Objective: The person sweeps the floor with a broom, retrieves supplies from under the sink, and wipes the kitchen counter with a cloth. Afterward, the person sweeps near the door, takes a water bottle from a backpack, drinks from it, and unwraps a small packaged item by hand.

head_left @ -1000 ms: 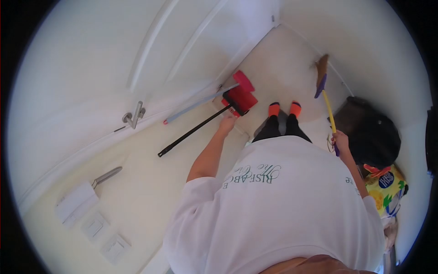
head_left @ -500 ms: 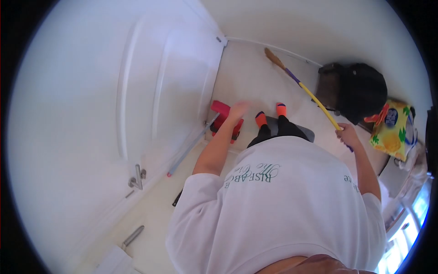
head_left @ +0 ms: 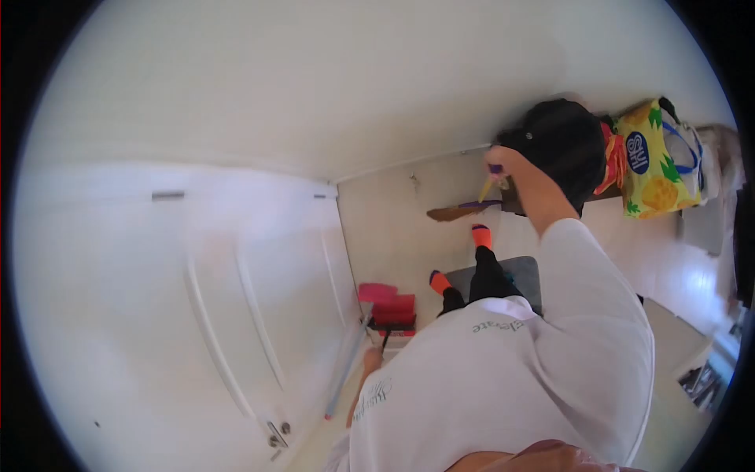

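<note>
Nearby sits a black bag (head_left: 560, 141) — right grip (head_left: 507, 163) wrapped round the broom (head_left: 456, 212), left grip (head_left: 372, 360) unclear.

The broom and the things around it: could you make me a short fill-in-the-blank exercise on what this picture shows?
1. The broom is held in the person's own ____ hand.
2. The dustpan near the door is mainly coloured ____.
3. The socks are mostly ____.
4. The fruit printed on the yellow bag is a ____.

Missing words: right; red; orange; pineapple.
</note>
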Demonstrator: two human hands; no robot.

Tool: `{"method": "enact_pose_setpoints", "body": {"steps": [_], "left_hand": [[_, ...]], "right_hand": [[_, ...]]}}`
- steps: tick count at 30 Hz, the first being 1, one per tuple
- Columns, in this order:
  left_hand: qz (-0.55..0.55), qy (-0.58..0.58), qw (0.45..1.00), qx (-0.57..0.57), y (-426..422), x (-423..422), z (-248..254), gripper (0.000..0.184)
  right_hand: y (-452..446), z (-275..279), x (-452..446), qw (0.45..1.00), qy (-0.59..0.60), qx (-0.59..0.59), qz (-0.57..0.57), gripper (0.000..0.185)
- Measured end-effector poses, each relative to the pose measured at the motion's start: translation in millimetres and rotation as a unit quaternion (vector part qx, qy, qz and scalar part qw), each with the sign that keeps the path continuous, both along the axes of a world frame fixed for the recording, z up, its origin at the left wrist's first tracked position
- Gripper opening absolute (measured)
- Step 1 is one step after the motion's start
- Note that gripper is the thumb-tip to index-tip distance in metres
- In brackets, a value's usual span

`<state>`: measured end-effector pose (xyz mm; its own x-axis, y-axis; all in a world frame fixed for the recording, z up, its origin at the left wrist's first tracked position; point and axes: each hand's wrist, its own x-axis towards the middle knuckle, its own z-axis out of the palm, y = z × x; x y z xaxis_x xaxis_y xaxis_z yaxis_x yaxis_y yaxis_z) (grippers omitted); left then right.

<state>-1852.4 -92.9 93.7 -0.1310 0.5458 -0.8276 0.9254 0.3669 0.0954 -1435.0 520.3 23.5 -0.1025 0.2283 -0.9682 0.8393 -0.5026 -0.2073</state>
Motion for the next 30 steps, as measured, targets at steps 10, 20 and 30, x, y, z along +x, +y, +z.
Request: {"method": "enact_pose_setpoints", "body": {"steps": [10, 20, 30], "left_hand": [[0.219, -0.107, 0.963, 0.116, 176, 75, 7, 0.035], [0.047, -0.201, 0.964, 0.17, 379, 115, -15, 0.044], [-0.086, -0.33, 0.931, 0.132, 578, 364, 47, 0.055]], "right_hand": [[34, 73, 0, 0.875, 0.122, 0.348, -0.313, 0.055], [-131, 122, 149, 0.807, 0.071, 0.437, -0.39, 0.034], [-222, 143, 259, 0.711, -0.056, 0.455, -0.533, 0.034]]}}
